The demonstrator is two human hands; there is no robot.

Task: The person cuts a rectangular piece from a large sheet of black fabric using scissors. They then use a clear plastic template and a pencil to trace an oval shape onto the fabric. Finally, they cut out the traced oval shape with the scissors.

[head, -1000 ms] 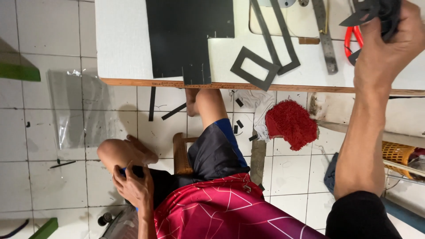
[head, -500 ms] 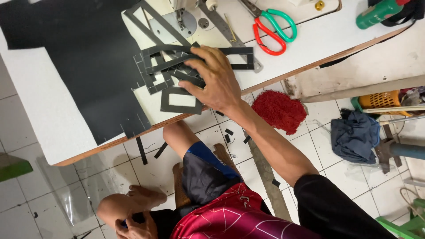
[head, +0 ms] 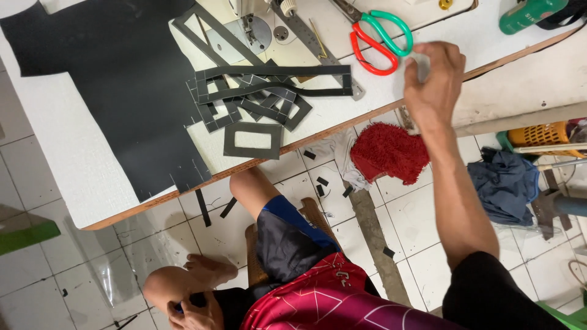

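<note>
My right hand (head: 433,78) hovers over the white table's (head: 73,177) front edge, just right of the scissors with red and green handles (head: 380,38). Its fingers are curled and blurred, so I cannot tell whether it holds anything. Left of it lies a pile of black rectangular frame cut-outs (head: 269,91), with a single black frame (head: 253,140) nearer the edge. A large black sheet (head: 110,91) covers the table's left part. My left hand (head: 197,310) rests low by my bent knee, closed on a small dark object.
A sewing machine's needle plate (head: 247,30) and a metal ruler (head: 312,44) lie behind the pile. A green bottle (head: 529,13) lies at the far right. On the tiled floor are a red rag (head: 389,153), blue cloth (head: 504,183), orange basket (head: 541,134) and black scraps.
My right hand has left the pile of black frames and moved right, towards the scissors. The view has shifted a little; my left hand stays by my knee.
</note>
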